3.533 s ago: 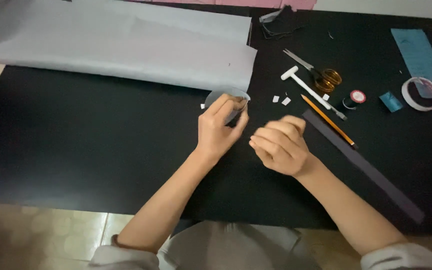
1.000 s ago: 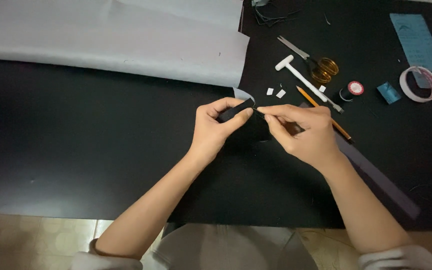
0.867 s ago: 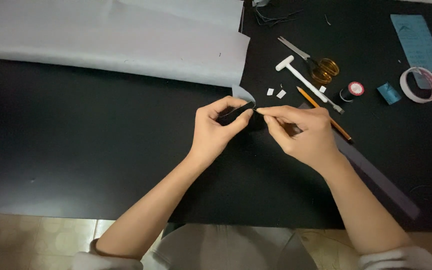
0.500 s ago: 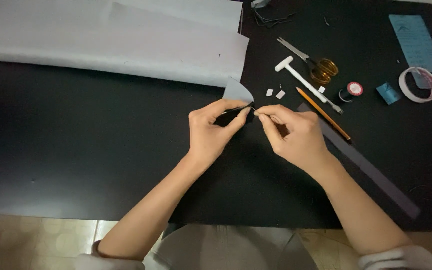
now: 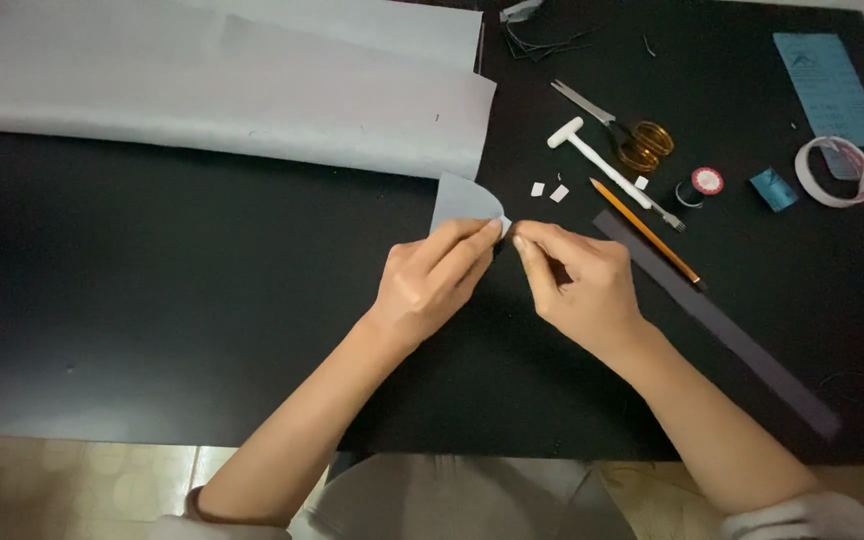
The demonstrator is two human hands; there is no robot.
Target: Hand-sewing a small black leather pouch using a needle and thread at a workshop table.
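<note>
**Both hands meet at a small grey cut piece on a black work surface**

The small grey piece point(image 5: 464, 205) is the reference point for all positions below. It is pale grey, flat and matte, with a rounded upper edge and a straight left side. It lies on the black table point(image 5: 152, 300), just below the lower right corner of the large grey sheet point(image 5: 232, 100). Its lower edge is covered by the fingertips.

The left hand point(image 5: 430, 282) rests palm down directly below the piece, fingers extended and pressed together, tips on the piece's lower right corner. The right hand point(image 5: 577, 285) sits just right of the left hand, fingers curled inward, thumb and forefinger pinched close at the same corner. Whether the right hand grips the piece or something smaller cannot be determined, since the contact point is too small to resolve.

To the right of the piece:
- two small white scraps point(image 5: 548, 191), near;
- a pencil point(image 5: 644, 230), lying diagonally;
- a long dark strip point(image 5: 717, 325), running diagonally toward the lower right;
- a white T-shaped tool point(image 5: 597, 163);
- scissors point(image 5: 622, 130) with amber handles, above and right;
- a small spool point(image 5: 705, 183) with a red and white top;
- a small blue block point(image 5: 773, 189);
- a roll of tape point(image 5: 836, 172), well apart;
- a blue card point(image 5: 830, 88), well apart, above right.
</note>
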